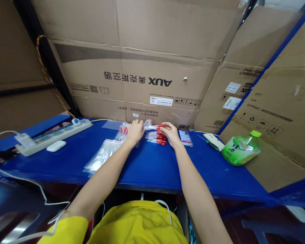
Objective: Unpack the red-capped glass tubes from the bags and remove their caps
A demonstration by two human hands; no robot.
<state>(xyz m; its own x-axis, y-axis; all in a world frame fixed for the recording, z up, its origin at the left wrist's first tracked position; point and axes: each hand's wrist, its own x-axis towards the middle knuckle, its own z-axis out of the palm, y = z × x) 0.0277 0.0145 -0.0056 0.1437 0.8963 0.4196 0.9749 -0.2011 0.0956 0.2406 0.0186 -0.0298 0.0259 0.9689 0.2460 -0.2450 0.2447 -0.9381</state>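
Observation:
My left hand (136,131) is closed at the back of the blue table, its fingers on a small clear plastic bag (147,124). My right hand (170,133) pinches the red end of a thin tool (160,126), which looks like a small red-handled screwdriver; its shaft points left toward the bag. Just below lies a row of several similar red-handled screwdrivers (157,137), handles to the right. Left of my left hand, bags with red-handled pieces (123,130) lie partly behind my wrist. Nearer me is a stack of clear plastic bags (104,154), partly covered by my left forearm.
A power strip (56,135) with a white plug and a white earbud case (56,146) are at left. Right of my hand lie a printed card (185,138), a green screwdriver (212,145), a white device (213,140) and a green bottle (240,150). Cardboard (132,84) walls the back.

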